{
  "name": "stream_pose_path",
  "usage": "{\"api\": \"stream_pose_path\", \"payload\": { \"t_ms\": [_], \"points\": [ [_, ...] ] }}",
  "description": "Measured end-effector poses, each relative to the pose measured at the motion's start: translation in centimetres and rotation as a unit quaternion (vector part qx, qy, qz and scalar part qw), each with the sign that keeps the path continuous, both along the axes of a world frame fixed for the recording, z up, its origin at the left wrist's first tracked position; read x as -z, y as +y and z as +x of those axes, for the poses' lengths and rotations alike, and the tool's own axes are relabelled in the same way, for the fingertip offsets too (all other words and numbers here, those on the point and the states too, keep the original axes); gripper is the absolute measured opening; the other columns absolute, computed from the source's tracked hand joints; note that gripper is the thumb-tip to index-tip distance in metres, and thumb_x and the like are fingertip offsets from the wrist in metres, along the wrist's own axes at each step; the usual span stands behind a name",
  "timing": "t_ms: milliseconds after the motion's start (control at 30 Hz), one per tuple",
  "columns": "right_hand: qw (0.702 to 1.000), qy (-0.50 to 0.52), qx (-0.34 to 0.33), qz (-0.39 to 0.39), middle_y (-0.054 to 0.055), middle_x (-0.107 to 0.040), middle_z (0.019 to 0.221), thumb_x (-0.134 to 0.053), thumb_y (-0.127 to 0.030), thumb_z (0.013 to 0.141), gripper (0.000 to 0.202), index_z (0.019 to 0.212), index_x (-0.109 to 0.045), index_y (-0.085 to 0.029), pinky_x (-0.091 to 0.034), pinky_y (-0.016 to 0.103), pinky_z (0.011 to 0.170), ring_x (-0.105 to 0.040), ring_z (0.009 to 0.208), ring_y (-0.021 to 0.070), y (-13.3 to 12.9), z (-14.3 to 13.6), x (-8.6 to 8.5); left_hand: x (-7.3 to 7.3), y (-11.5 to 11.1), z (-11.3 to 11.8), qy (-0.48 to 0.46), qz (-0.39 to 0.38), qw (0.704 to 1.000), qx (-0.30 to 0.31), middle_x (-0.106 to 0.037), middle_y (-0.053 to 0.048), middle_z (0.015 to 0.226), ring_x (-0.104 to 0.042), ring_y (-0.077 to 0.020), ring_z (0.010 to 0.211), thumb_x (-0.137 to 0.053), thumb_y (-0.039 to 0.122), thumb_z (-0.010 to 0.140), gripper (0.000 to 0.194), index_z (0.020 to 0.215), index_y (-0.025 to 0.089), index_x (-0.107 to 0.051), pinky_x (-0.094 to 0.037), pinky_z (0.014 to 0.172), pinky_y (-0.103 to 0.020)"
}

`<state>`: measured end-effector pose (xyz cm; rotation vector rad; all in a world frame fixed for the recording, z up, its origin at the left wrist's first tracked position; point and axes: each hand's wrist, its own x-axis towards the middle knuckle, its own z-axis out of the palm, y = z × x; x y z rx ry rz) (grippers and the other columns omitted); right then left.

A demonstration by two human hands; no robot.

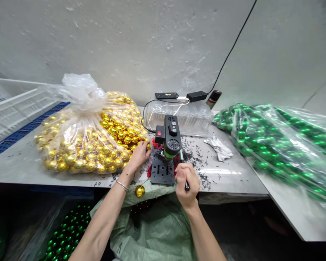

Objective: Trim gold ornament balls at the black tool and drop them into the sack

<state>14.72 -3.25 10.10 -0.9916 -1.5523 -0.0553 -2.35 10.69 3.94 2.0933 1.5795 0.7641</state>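
My right hand (188,181) is wrapped round the black lever handle (187,186) of a small press machine (172,136). At the edge of the clear bag of gold balls (89,145), the fingers of my left hand (140,154) are bent against a gold ball; whether they grip it is unclear. The machine stands on a black slotted base plate (163,173). A single gold ball (139,191) lies on the green sack (152,232), below and between my hands.
Behind the machine sit a clear plastic tray (201,119), a phone (166,95) and cables. White gloves (219,148) and black scraps lie right of it. Bags of green balls (277,137) fill the right side; a white crate (16,108) stands left.
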Motion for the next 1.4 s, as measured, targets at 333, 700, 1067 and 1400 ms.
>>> {"api": "stream_pose_path", "payload": {
  "t_ms": [333, 700, 1067, 1400],
  "points": [
    [1.0, 0.003, -0.003, 0.003, 0.001, -0.054, 0.068, -0.044, -0.006, 0.09, 0.027, 0.068, -0.048, -0.021, -0.043, 0.027, 0.058, -0.055, 0.065, 0.0137, 0.0, 0.0, 0.0, -1.4, -5.0, -2.1, -0.562, -0.285, 0.776, -0.022, -0.071, -0.007, 0.097, -0.071, -0.018, 0.083, -0.078, 0.035, 0.077, 0.045, 0.115, 0.016, -0.064, -0.058, 0.083, -0.034],
    [1.0, -0.019, -0.006, 0.01, -0.001, -0.051, 0.065, -0.046, -0.002, 0.089, 0.026, 0.071, -0.046, -0.021, -0.043, 0.026, 0.06, -0.055, 0.068, 0.0135, 0.0, 0.2, -0.1, -0.3, -5.4, 0.1, -0.512, -0.377, 0.772, -0.002, -0.073, -0.007, 0.095, -0.068, -0.0127, 0.078, -0.077, 0.033, 0.079, 0.047, 0.123, 0.021, -0.067, -0.054, 0.066, -0.022],
    [1.0, -0.027, -0.002, 0.0, 0.0, -0.053, 0.068, -0.046, -0.004, 0.09, 0.025, 0.071, -0.046, -0.021, -0.044, 0.027, 0.059, -0.055, 0.067, 0.0132, -0.2, 0.3, -0.1, 1.4, -5.9, 2.0, -0.298, -0.192, 0.934, 0.05, -0.075, -0.007, 0.106, -0.068, -0.0218, 0.09, -0.07, 0.04, 0.079, 0.047, 0.12, 0.016, -0.069, -0.053, 0.083, -0.032],
    [1.0, -0.024, -0.009, 0.004, -0.001, -0.051, 0.065, -0.047, -0.004, 0.089, 0.025, 0.072, -0.046, -0.021, -0.044, 0.027, 0.059, -0.055, 0.067, 0.0139, -0.1, 0.3, 0.1, 2.5, -6.2, 2.7, -0.157, -0.021, 0.986, 0.056, -0.073, -0.008, 0.101, -0.067, -0.0241, 0.094, -0.076, 0.033, 0.077, 0.033, 0.106, 0.018, -0.071, -0.053, 0.087, -0.037]
  ]
}}
